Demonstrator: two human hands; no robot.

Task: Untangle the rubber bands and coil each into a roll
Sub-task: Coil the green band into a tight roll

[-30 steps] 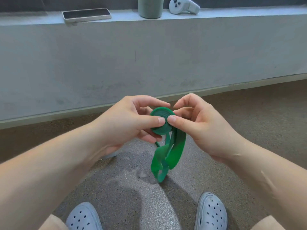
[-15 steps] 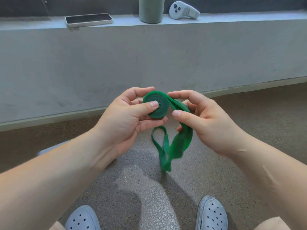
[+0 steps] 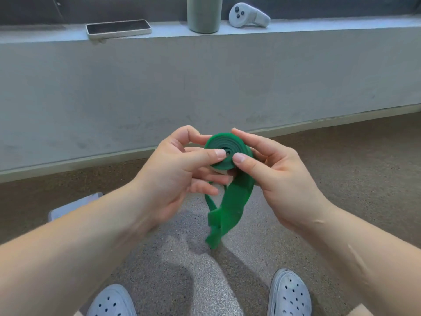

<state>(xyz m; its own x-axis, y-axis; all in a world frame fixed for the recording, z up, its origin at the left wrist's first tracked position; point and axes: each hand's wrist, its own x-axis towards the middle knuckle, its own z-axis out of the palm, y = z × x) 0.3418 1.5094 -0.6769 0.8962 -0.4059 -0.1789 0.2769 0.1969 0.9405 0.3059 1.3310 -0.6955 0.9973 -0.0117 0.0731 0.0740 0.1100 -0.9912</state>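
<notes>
On the pale grey ledge (image 3: 319, 28) at top, left to right: flat rectangular phone in light case (image 3: 118, 29), lying face up; sage-green cylindrical cup (image 3: 204, 14), upright; white plastic handheld controller (image 3: 248, 15), on its side.

Mid-frame, above the speckled brown-grey floor (image 3: 364, 167), left to right: left hand (image 3: 173, 169), thumb pressed on the flat face of the coil, fingers curled behind it, grasping; flat green rubber band (image 3: 224, 153), partly wound into a tight disc-shaped roll held between both hands, uncoiled tail hanging below in a loose folded loop, lowest fold clear of or just at the floor, cannot tell which; right hand (image 3: 280, 176), thumb on the roll's face beside the left thumb, forefinger over its upper rim, grasping.

At bottom edge: pair of pale perforated clogs (image 3: 289, 295), one under each forearm.
</notes>
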